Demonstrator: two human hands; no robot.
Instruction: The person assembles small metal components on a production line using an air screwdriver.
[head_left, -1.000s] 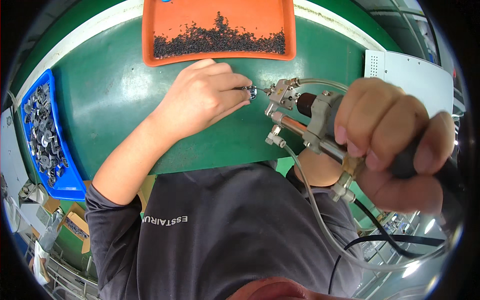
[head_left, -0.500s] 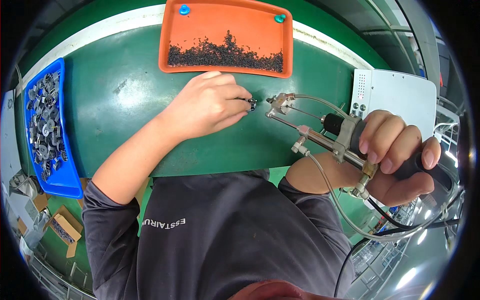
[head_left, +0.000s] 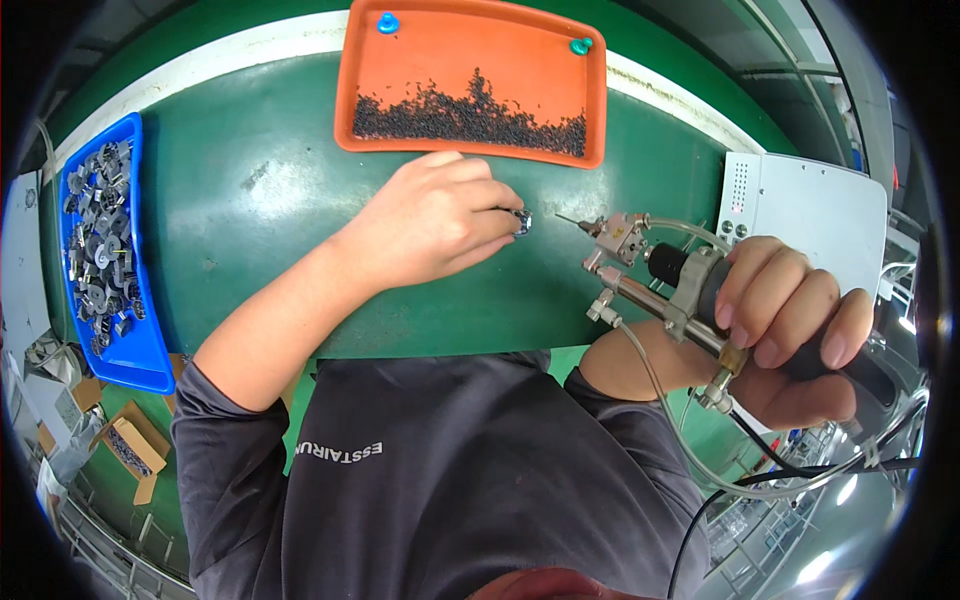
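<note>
My left hand (head_left: 440, 222) rests on the green table with its fingers pinched round a small dark metallic part (head_left: 522, 222). Only the right end of that part shows past the fingertips. At the right, my right hand (head_left: 795, 325) is wrapped round the dark grip of a pistol-grip tool (head_left: 690, 285). This tool has metal tubes, clear hoses and a metal front block (head_left: 618, 240). A thin bit sticks out of the block and points left at the small part, with a gap between them.
Beyond my left hand lies an orange tray (head_left: 597, 120) of many tiny black pieces, with a blue knob (head_left: 388, 23) and a green knob (head_left: 581, 46). A blue tray (head_left: 140, 373) of round grey parts stands at left. A white box (head_left: 820, 210) sits behind the tool.
The tool's front block has slid back toward the grip, baring the thin bit. My left hand keeps its pinch on the small part. The whole view has shifted slightly.
</note>
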